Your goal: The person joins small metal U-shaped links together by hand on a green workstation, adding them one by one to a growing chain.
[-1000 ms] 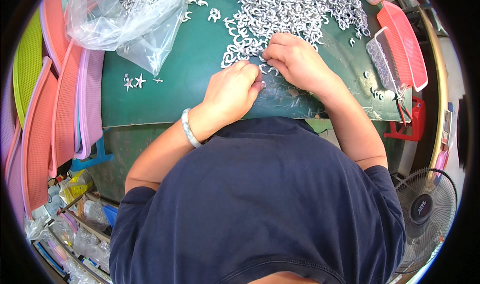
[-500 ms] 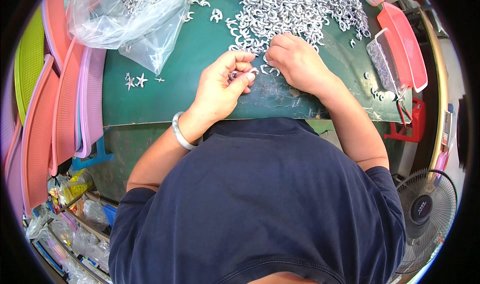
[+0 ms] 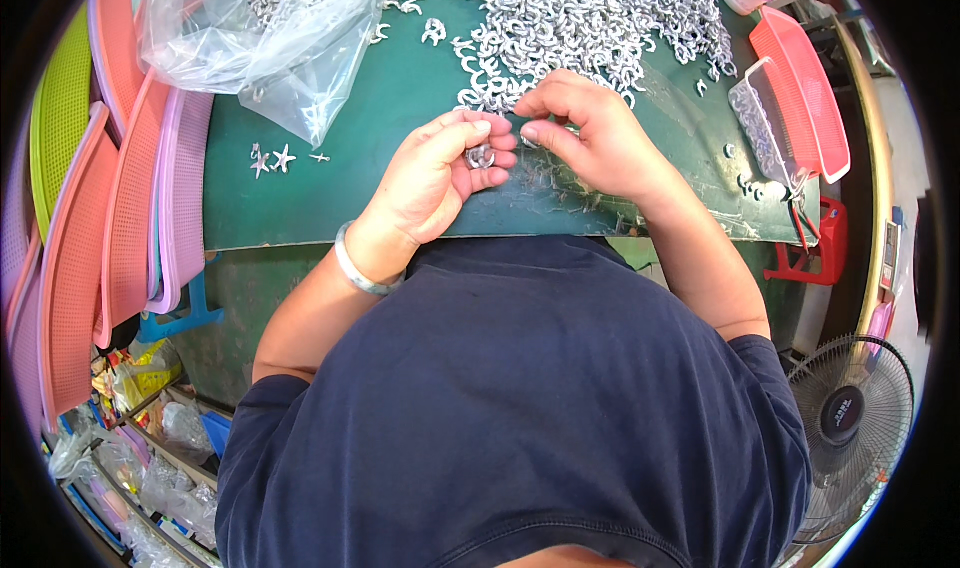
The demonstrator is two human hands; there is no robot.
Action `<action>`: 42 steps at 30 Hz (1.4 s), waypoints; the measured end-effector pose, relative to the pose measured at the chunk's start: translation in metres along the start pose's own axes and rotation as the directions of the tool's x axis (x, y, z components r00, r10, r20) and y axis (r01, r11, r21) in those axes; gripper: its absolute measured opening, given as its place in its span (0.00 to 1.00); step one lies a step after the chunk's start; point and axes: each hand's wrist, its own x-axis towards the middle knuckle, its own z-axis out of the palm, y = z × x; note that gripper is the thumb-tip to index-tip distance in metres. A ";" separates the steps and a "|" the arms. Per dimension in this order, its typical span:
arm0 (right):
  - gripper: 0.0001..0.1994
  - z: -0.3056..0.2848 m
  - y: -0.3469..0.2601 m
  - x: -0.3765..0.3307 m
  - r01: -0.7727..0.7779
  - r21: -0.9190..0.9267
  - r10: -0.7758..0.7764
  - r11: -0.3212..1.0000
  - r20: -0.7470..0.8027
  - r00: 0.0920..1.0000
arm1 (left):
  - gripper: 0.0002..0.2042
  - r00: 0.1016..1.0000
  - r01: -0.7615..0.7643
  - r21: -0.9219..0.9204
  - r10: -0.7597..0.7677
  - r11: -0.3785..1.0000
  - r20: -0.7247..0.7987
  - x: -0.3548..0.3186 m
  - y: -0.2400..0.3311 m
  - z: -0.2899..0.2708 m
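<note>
My left hand [image 3: 445, 163] is turned partly palm up, its fingers curled around a few small silvery crescent-shaped pieces [image 3: 481, 156]. Close beside it, my right hand [image 3: 590, 133] is bent over the table, with a gap between forefinger and thumb. A crescent piece [image 3: 528, 140] shows by the right thumb tip; the curled fingers behind are partly hidden. Just beyond both hands spreads a large heap of the same silvery crescents [image 3: 590, 28].
The table has a green top [image 3: 290, 203]. A clear plastic bag [image 3: 270, 58] lies at far left, near star-shaped pieces [image 3: 284, 158]. Stacked colored baskets [image 3: 75, 268] stand left. A pink basket [image 3: 815, 118] and clear box [image 3: 760, 118] sit right; a fan [image 3: 845, 418] stands lower right.
My left hand has rolled palm upward, showing the pieces in it. My right forefinger and thumb have parted and shifted slightly left, toward the left hand.
</note>
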 end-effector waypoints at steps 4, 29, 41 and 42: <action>0.07 0.004 0.007 -0.008 0.066 -0.368 -0.055 0.927 0.040 0.998 | 0.08 0.996 0.005 0.111 0.005 0.994 -0.094 -0.004 -0.001 0.002; 0.07 -0.006 0.010 -0.029 0.019 -0.350 -0.047 0.936 -0.070 0.996 | 0.07 1.000 -0.018 0.071 0.018 0.997 -0.003 0.005 -0.006 0.007; 0.06 0.005 0.007 -0.025 0.069 -0.238 -0.088 0.969 -0.069 0.994 | 0.06 0.993 0.094 0.438 -0.051 0.894 -0.108 0.010 -0.006 0.028; 0.06 0.005 0.006 -0.026 0.085 -0.227 -0.108 0.970 -0.088 0.990 | 0.06 0.995 0.078 0.436 -0.042 0.897 -0.092 0.010 -0.007 0.028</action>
